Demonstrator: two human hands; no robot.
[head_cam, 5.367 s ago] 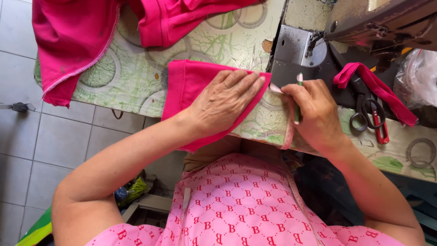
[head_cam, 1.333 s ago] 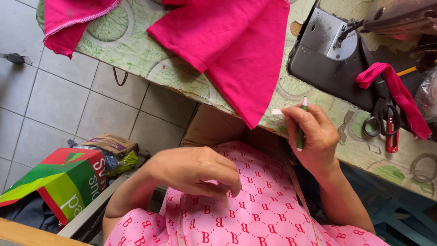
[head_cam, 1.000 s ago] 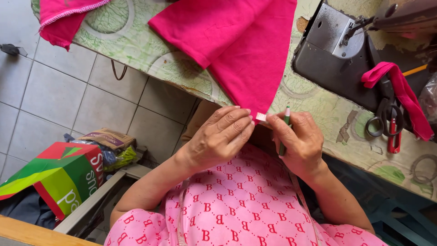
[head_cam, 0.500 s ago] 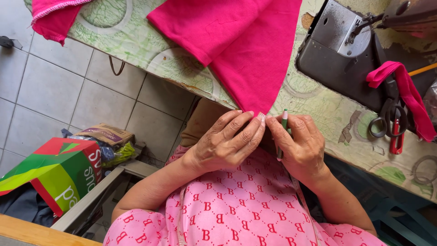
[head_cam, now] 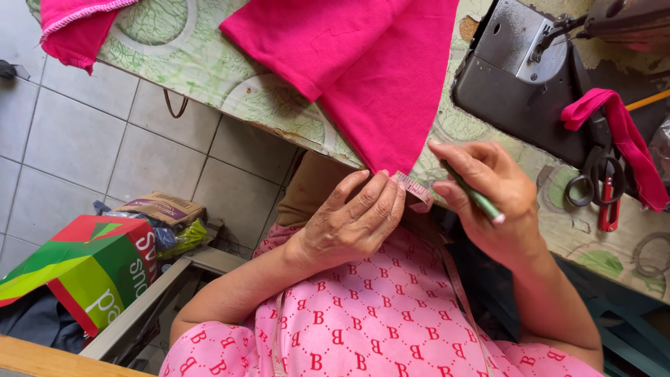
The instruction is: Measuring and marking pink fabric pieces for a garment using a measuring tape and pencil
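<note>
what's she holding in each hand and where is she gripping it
The left hand pinches the measuring tape near its end, against the hanging corner of the pink fabric. The right hand holds a green pen around its middle.

Black sewing machine [head_cam: 520,84], scissors [head_cam: 600,185] beside it, red-green carton [head_cam: 91,269] on tiled floor [head_cam: 77,132]

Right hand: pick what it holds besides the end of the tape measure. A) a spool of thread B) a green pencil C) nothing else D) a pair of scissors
B: the right hand grips a slim green pencil slanting across its fingers, while the scissors lie apart on the table by the sewing machine.
</note>
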